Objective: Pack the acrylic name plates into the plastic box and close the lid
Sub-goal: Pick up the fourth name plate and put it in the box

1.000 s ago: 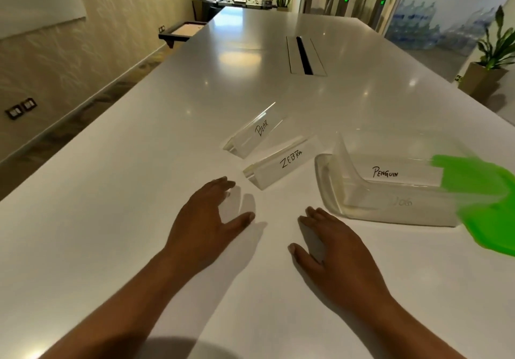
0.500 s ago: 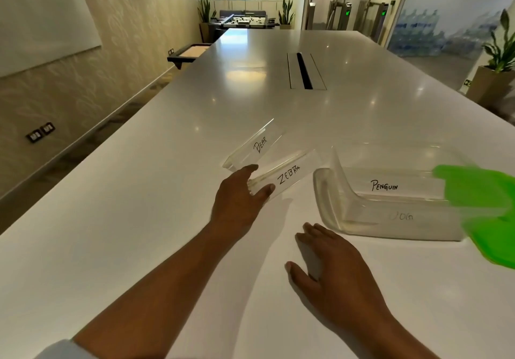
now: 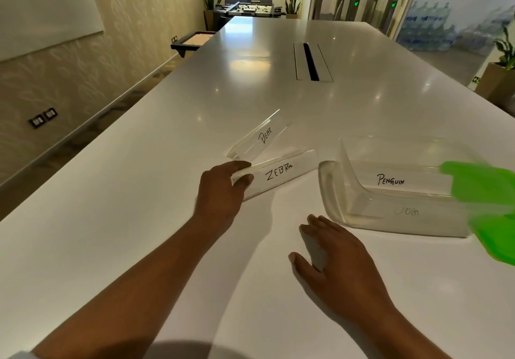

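On the table (image 3: 139, 219) the ZEBRA plate (image 3: 281, 176) lies just before the BEAR plate (image 3: 262, 138), with the plastic box (image 3: 331, 191) to their right. The PENGUIN plate (image 3: 395, 181) stands inside the box, and the lid (image 3: 485, 191) lies over its right end. The left hand (image 3: 220, 194) grips the ZEBRA plate's left end; the right hand (image 3: 340, 264) is before the box's near left corner

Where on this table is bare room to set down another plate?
Bare table spreads left of the left hand and BEAR plate, and beyond the plates up to the cable slot. It is crowded between the ZEBRA plate, plastic box and right hand.
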`<action>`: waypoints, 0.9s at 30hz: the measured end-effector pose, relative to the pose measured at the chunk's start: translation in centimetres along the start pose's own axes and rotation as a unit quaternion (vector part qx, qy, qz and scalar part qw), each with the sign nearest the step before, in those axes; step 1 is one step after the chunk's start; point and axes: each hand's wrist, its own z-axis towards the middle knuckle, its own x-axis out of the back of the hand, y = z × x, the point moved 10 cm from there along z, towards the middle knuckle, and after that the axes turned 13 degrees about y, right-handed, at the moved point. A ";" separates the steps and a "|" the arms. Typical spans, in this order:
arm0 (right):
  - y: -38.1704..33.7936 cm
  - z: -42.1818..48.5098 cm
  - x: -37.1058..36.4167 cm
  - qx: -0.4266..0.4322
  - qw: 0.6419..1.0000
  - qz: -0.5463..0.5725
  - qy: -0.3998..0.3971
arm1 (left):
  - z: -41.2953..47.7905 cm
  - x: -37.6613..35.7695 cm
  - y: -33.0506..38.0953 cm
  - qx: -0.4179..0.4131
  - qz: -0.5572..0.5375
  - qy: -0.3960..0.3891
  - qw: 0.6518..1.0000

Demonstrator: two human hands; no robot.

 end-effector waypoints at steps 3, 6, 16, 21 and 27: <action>0.0 0.0 0.2 0.000 1.000 -0.001 0.001 | 0.0 2.5 -0.4 0.003 0.003 -0.005 1.000; -0.1 0.2 0.3 0.000 1.000 0.001 0.003 | -0.5 5.2 -0.9 0.011 -0.018 -0.027 0.999; 1.2 0.9 1.2 -0.164 0.955 0.245 -0.017 | -4.1 10.3 -1.0 0.074 -0.124 -0.131 0.981; -0.2 1.2 0.4 -0.197 0.874 0.441 -0.059 | -5.3 11.0 -1.0 0.080 -0.120 -0.162 0.976; -1.2 1.0 0.2 -0.225 0.803 0.549 -0.053 | -5.8 11.5 -0.5 0.074 -0.140 -0.173 0.972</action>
